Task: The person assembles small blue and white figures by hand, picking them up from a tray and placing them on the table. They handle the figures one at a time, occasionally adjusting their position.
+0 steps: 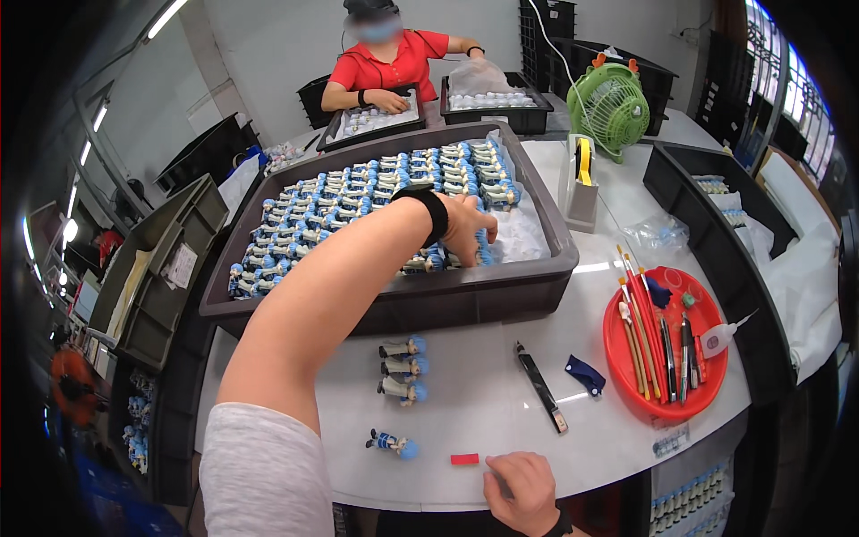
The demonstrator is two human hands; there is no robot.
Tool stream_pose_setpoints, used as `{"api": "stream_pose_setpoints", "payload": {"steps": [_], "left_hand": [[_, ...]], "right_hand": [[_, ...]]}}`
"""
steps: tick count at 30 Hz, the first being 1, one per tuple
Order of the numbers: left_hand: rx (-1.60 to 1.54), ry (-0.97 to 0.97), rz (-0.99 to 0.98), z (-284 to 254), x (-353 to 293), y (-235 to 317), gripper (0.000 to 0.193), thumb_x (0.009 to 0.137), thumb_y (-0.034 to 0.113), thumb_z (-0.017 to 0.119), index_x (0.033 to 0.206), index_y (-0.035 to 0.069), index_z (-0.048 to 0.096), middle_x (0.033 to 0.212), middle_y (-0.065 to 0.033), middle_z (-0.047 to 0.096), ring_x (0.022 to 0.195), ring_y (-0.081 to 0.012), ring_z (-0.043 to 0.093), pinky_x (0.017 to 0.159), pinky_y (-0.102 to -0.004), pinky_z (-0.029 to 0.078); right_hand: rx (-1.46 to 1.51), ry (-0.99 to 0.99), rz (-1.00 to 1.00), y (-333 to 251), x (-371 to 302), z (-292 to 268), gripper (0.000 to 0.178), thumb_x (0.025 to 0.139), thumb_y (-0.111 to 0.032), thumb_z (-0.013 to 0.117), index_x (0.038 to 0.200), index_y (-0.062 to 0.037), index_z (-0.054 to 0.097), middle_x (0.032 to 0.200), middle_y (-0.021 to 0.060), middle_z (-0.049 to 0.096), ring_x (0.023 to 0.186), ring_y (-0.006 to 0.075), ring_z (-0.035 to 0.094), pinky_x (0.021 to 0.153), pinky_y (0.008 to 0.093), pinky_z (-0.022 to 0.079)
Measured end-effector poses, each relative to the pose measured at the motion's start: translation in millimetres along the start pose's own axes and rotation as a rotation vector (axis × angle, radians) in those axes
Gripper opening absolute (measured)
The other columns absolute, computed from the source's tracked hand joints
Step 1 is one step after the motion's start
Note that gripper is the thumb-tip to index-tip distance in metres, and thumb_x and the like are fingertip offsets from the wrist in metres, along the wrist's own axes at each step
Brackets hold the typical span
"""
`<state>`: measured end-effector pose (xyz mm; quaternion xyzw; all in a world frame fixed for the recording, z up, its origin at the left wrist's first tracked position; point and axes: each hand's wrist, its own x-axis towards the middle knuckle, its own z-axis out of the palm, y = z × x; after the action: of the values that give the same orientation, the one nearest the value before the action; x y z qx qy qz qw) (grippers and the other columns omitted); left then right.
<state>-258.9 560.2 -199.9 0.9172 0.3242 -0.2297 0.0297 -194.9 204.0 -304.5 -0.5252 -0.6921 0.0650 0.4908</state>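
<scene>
My left arm crosses over the table, and my left hand [463,230] reaches down into a large dark plastic tray [429,302]. Its fingers bend around a small blue-haired figurine at the right end of the rows; the grip is partly hidden. Rows of such figurines [331,210] fill most of the tray. On the table before it lie three figurines [404,368] with pale backs up, and below them a single figurine [392,443] in blue clothing. By the near edge my right hand [523,490] rests loosely curled, thumb apart, holding nothing, beside a small red block [464,459].
A black-handled cutter [541,387] and a dark blue scrap [585,375] lie mid-table. Rightward stand a red bowl [617,376] of brushes and pens, a tape dispenser [582,192], a green fan [610,107] and a black crate [716,251]. Opposite, a person in red [394,67] handles trays.
</scene>
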Motion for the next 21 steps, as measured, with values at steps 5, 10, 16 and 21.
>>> {"api": "stream_pose_setpoints", "payload": {"steps": [5,10,16,21], "left_hand": [[0.033,0.018,-0.011,1,-7,5,0.067,0.062,0.025,0.072,0.123,0.025,0.044,0.125,-0.0169,0.035,0.124,-0.0342,0.030,0.095,-0.0465,0.038],[-0.001,0.083,0.022,9,-5,-1,0.066,0.061,0.024,0.072,0.120,0.023,0.044,0.123,-0.0176,0.037,0.123,-0.0349,0.031,0.092,-0.0476,0.039],[0.064,0.042,-0.014,10,0,2,0.073,0.058,0.025,0.073,0.123,0.026,0.039,0.120,-0.0183,0.040,0.118,-0.0358,0.038,0.087,-0.0482,0.041],[0.029,0.135,0.011,20,0,-5,0.076,0.058,0.025,0.074,0.124,0.024,0.036,0.115,-0.0226,0.042,0.116,-0.0376,0.040,0.087,-0.0469,0.041]], "right_hand": [[0.013,0.003,-0.003,-1,1,-1,0.021,0.070,0.004,0.063,0.091,0.0011,0.059,0.081,0.0158,0.059,0.076,0.0340,0.057,0.068,0.0399,0.045],[0.004,0.009,-0.005,-1,1,0,0.022,0.070,0.005,0.063,0.091,0.0011,0.059,0.081,0.0157,0.059,0.076,0.0336,0.057,0.068,0.0397,0.045],[-0.024,0.016,-0.014,-2,1,1,0.021,0.071,0.004,0.063,0.091,0.0011,0.059,0.081,0.0157,0.059,0.075,0.0336,0.057,0.068,0.0398,0.045],[-0.079,-0.053,0.017,3,-2,8,0.021,0.065,0.002,0.064,0.086,-0.0023,0.061,0.076,0.0081,0.061,0.069,0.0255,0.057,0.065,0.0333,0.044]]}}
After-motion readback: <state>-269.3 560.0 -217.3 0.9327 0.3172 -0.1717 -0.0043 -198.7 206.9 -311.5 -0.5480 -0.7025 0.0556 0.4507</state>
